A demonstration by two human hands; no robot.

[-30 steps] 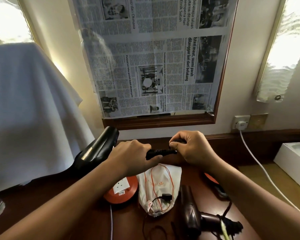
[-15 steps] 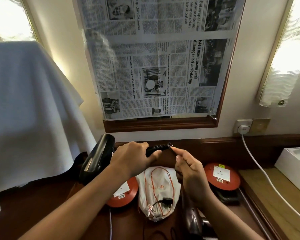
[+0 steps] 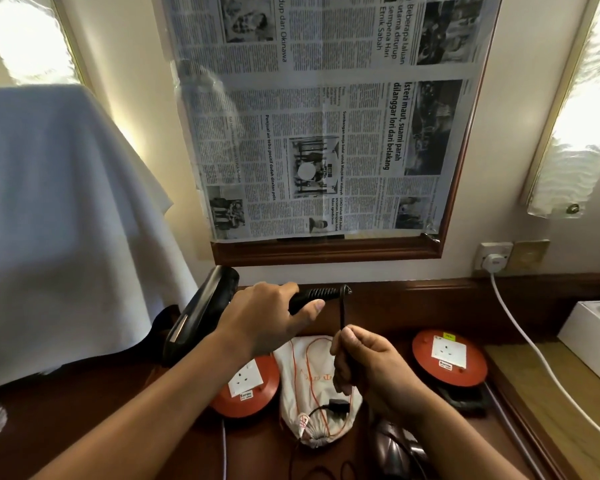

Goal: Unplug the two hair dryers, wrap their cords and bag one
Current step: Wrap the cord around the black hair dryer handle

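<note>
The left hand (image 3: 267,320) grips the handle of the black hair dryer (image 3: 205,313), held up over the desk (image 3: 84,420) with its ribbed strain relief pointing right; the right hand (image 3: 364,362) pinches the black cord (image 3: 342,311) just below where it leaves the handle. The step in hand looks like starting the wrap – to do it well, leave a soft bend at the strain relief instead of a sharp kink, then lay even, snug turns around the handle, feeding the cord through the right fingers so it doesn't twist. The white drawstring bag (image 3: 312,386) lies on the desk between two orange socket reels (image 3: 246,389), with the second, brown hair dryer (image 3: 395,448) just in front – partly out of view
</note>
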